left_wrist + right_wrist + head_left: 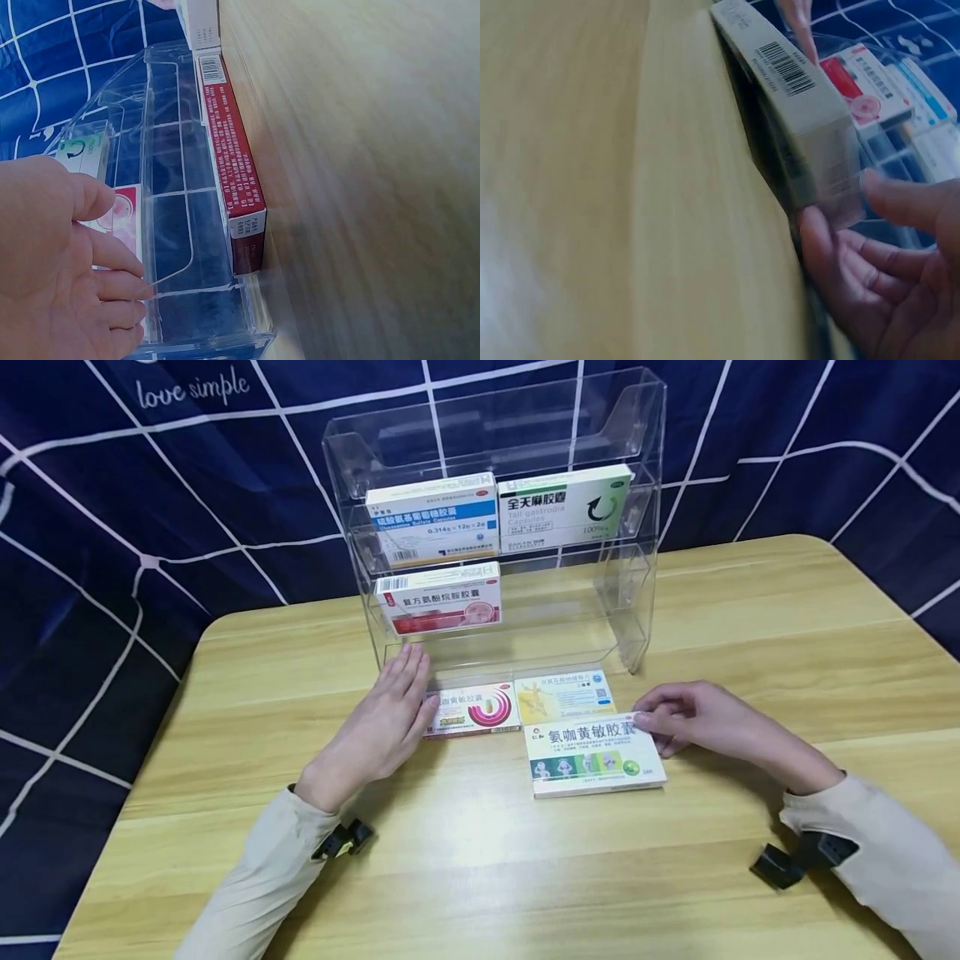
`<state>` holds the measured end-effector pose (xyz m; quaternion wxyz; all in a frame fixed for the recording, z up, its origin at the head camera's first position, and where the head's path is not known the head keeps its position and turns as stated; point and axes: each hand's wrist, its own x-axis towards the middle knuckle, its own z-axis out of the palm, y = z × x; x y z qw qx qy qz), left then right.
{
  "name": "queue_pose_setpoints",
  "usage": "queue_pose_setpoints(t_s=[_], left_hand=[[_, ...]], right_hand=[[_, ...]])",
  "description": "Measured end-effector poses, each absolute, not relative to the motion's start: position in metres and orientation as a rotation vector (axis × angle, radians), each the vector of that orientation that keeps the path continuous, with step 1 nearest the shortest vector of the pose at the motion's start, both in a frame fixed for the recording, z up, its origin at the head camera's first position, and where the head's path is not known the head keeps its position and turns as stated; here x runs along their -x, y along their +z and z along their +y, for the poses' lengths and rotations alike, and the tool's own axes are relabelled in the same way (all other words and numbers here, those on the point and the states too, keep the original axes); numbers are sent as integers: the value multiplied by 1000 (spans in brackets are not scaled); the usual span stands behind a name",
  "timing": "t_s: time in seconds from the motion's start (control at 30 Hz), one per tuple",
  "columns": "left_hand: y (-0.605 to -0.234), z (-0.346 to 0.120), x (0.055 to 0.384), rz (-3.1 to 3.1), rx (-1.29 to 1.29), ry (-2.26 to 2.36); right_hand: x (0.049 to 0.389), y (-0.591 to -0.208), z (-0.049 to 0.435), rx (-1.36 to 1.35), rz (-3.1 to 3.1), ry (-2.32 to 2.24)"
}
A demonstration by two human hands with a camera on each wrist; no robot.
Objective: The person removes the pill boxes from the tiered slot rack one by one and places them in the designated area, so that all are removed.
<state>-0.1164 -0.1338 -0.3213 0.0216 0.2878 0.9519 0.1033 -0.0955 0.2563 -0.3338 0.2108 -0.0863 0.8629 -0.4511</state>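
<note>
My right hand (693,718) pinches the right end of a white and green medicine box (596,760) between thumb and fingers. In the right wrist view that box (784,82) shows its barcode side, with a dark shadow gap beneath it. My left hand (378,727) has its fingers extended near the lower left of the clear display rack (637,602); contact with the rack cannot be told. Beside its thumb lies a red and white medicine box (472,708), its left end partly hidden. Right of it is a yellow and white box (566,693), partly behind the held box.
Higher in the rack stand a blue and white box (435,522), a green and white box (566,510) and a red and white capsule box (442,602). Behind the wooden table (465,868) hangs a dark blue cloth (285,485) with white lines.
</note>
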Motion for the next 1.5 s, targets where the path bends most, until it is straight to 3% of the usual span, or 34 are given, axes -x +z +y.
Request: queue_pose_setpoints(t_s=[0.1,0.2,0.37,0.63,1.5], left_hand=[[-320,-133,116,2950,-893,314],[-319,-133,116,2950,-893,315],[-319,-134,116,2947,-884,309],[-320,-132,116,2941,-878,308],[-319,-132,116,2948,-887,293]], right_hand=[[87,-324,249,432,2710,-1062],[77,-317,237,804,2972,-899],[58,-312,215,1254,2948,-640],[48,-323,206,1346,2880,-440],[59,-314,204,1322,2848,-597]])
